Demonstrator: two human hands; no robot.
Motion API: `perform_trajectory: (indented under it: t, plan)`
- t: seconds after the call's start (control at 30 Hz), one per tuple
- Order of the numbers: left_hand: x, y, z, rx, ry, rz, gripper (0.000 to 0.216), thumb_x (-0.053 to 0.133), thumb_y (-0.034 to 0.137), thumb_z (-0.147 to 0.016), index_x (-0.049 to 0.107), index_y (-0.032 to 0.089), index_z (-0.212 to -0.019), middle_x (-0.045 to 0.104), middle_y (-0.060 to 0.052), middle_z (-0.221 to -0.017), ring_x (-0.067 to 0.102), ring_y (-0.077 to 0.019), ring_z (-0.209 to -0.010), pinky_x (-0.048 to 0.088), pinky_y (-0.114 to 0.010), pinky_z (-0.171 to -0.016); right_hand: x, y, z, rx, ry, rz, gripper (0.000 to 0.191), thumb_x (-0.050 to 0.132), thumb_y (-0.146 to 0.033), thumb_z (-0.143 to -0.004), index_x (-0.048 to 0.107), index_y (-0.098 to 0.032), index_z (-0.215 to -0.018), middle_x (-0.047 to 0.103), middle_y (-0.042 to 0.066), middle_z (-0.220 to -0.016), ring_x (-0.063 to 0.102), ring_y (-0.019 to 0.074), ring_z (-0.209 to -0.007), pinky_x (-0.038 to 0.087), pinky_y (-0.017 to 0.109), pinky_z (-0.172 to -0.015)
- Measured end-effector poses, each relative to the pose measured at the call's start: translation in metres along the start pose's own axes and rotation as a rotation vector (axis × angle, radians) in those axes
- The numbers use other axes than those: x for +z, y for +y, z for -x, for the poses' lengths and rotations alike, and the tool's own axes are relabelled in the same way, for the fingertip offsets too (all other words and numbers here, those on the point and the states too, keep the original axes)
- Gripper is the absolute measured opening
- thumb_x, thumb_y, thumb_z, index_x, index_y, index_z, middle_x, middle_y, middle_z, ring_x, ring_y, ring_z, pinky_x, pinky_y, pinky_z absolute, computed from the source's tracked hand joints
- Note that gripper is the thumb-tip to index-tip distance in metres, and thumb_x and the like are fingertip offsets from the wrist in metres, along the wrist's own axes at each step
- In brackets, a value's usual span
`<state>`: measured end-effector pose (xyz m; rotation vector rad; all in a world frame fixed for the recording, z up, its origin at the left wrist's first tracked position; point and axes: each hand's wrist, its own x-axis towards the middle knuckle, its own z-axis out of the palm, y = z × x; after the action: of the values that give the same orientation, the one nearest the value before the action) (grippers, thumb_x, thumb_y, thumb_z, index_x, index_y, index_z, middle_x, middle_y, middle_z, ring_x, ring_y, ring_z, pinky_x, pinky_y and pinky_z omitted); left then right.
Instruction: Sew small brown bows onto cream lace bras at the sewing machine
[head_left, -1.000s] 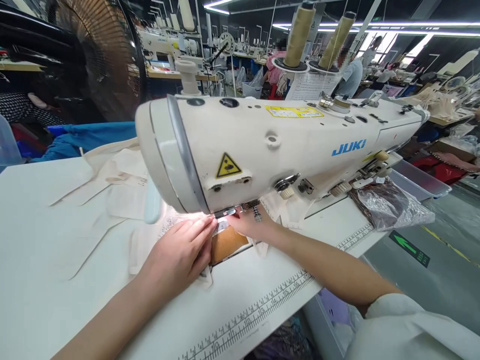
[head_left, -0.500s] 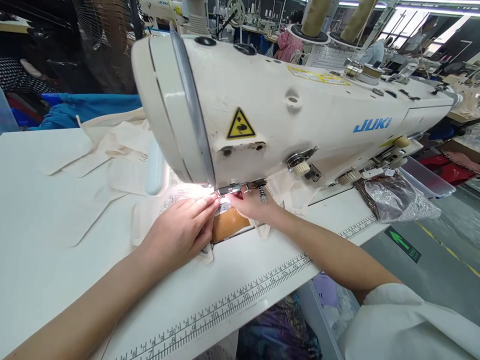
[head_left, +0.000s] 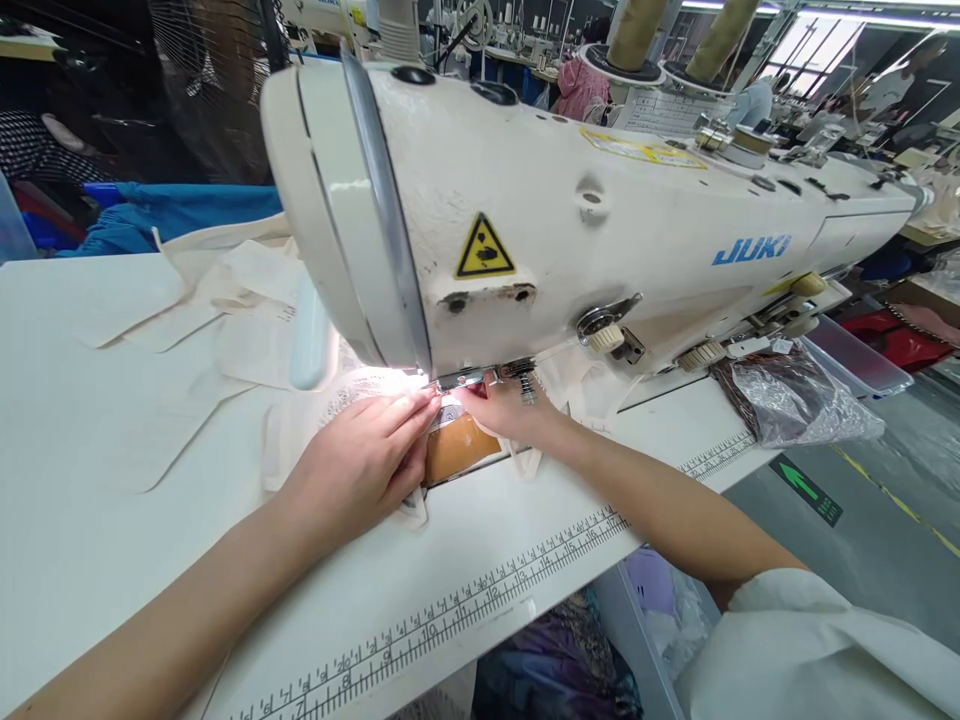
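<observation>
A white JUKI sewing machine (head_left: 555, 230) spans the view, its lamp shining on the needle area. My left hand (head_left: 367, 455) lies left of the needle, fingers pressed together on a pale lace-like fabric piece (head_left: 346, 392), its edge gripped near the presser foot. On the other side my right hand (head_left: 514, 408) is closed, thumb and fingers pinching the same pale fabric under the machine head. Metal parts hide some of its fingers. Between the hands shows an orange-brown plate (head_left: 459, 447) in the machine bed. The needle tip is lost in glare.
Flat cream fabric pieces (head_left: 180, 400) lie spread on the white table (head_left: 67, 540) at left. A printed ruler (head_left: 450, 615) runs along its front edge. A plastic-wrapped bundle (head_left: 795, 395) rests at right. Below is an open bin (head_left: 637, 640) with bagged items.
The view has shifted very slightly, so the machine sits a little differently in the picture. Both hands stay in the same place on the fabric.
</observation>
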<state>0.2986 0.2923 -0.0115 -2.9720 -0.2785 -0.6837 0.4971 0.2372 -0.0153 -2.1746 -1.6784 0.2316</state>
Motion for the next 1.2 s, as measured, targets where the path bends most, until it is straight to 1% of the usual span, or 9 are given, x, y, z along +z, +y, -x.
perform_trajectory:
  t: [0.1, 0.2, 0.37, 0.43, 0.6, 0.8, 0.93, 1.13, 1.2]
  plan:
    - [-0.0011, 0.0003, -0.0007, 0.000, -0.009, 0.003, 0.040, 0.037, 0.025, -0.098, 0.060, 0.011, -0.127, 0.067, -0.013, -0.127, 0.066, -0.0271, -0.101, 0.057, -0.043, -0.083, 0.0029, 0.0024, -0.0005, -0.006, -0.015, 0.012, 0.022, 0.046, -0.035, -0.090, 0.066, -0.026, -0.088, 0.071, 0.002, -0.077, 0.066, 0.0204, -0.083, 0.050, 0.032, -0.083]
    - [-0.0011, 0.0000, -0.0004, -0.014, -0.006, 0.023, 0.040, 0.038, 0.026, -0.098, 0.060, 0.012, -0.128, 0.067, -0.013, -0.127, 0.066, -0.0273, -0.104, 0.057, -0.043, -0.086, 0.0047, 0.0035, -0.0009, 0.009, 0.003, 0.001, 0.023, 0.046, -0.036, -0.090, 0.067, -0.026, -0.091, 0.071, 0.002, -0.077, 0.065, 0.0202, -0.083, 0.049, 0.031, -0.083]
    - [0.0002, -0.0011, 0.0013, -0.046, -0.018, 0.068, 0.041, 0.041, 0.027, -0.097, 0.058, 0.017, -0.133, 0.066, -0.012, -0.129, 0.065, -0.0275, -0.111, 0.056, -0.044, -0.091, 0.0050, 0.0041, -0.0012, -0.050, 0.005, -0.006, 0.027, 0.042, -0.034, -0.093, 0.066, -0.026, -0.086, 0.072, 0.000, -0.078, 0.064, 0.0174, -0.076, 0.047, 0.027, -0.074]
    - [0.0001, -0.0011, 0.0011, -0.044, -0.007, 0.071, 0.041, 0.042, 0.026, -0.097, 0.058, 0.016, -0.132, 0.067, -0.012, -0.128, 0.065, -0.0280, -0.110, 0.057, -0.045, -0.091, 0.0048, 0.0047, -0.0013, -0.064, 0.010, -0.002, 0.027, 0.041, -0.033, -0.093, 0.066, -0.026, -0.086, 0.071, 0.000, -0.078, 0.063, 0.0171, -0.076, 0.046, 0.027, -0.072]
    - [-0.0010, 0.0002, -0.0004, -0.013, 0.009, 0.045, 0.039, 0.042, 0.023, -0.097, 0.060, 0.010, -0.129, 0.068, -0.014, -0.124, 0.066, -0.0290, -0.106, 0.058, -0.046, -0.086, 0.0001, 0.0029, -0.0002, -0.105, 0.037, 0.047, 0.024, 0.045, -0.032, -0.091, 0.068, -0.025, -0.089, 0.072, 0.001, -0.081, 0.064, 0.0184, -0.083, 0.045, 0.028, -0.076]
    - [-0.0009, -0.0007, -0.0001, -0.012, 0.007, 0.062, 0.040, 0.044, 0.023, -0.095, 0.060, 0.011, -0.130, 0.068, -0.014, -0.124, 0.065, -0.0289, -0.105, 0.056, -0.045, -0.087, -0.0017, -0.0014, 0.0013, -0.050, -0.003, 0.060, 0.030, 0.041, -0.031, -0.093, 0.067, -0.023, -0.080, 0.072, 0.002, -0.079, 0.064, 0.0182, -0.077, 0.045, 0.028, -0.071]
    - [-0.0006, -0.0019, 0.0001, -0.016, 0.021, 0.065, 0.041, 0.044, 0.025, -0.095, 0.059, 0.014, -0.131, 0.068, -0.013, -0.122, 0.066, -0.0282, -0.104, 0.056, -0.044, -0.087, 0.0001, -0.0003, 0.0009, -0.101, 0.011, 0.028, 0.029, 0.041, -0.030, -0.094, 0.067, -0.023, -0.083, 0.075, 0.002, -0.084, 0.066, 0.0168, -0.076, 0.045, 0.027, -0.070]
    - [0.0027, -0.0038, 0.0025, 0.000, 0.045, 0.043, 0.039, 0.044, 0.024, -0.095, 0.058, 0.015, -0.130, 0.068, -0.011, -0.123, 0.065, -0.0271, -0.106, 0.055, -0.043, -0.091, -0.0047, -0.0050, 0.0004, -0.045, -0.049, 0.084, 0.030, 0.042, -0.030, -0.094, 0.068, -0.023, -0.080, 0.075, 0.001, -0.081, 0.067, 0.0184, -0.075, 0.046, 0.028, -0.069]
    - [0.0039, -0.0043, 0.0034, -0.002, 0.051, 0.057, 0.040, 0.045, 0.024, -0.095, 0.059, 0.015, -0.131, 0.068, -0.011, -0.124, 0.065, -0.0271, -0.107, 0.054, -0.043, -0.093, -0.0025, -0.0041, 0.0003, -0.052, -0.039, 0.071, 0.032, 0.041, -0.031, -0.095, 0.069, -0.025, -0.082, 0.076, 0.000, -0.080, 0.067, 0.0185, -0.075, 0.046, 0.028, -0.070]
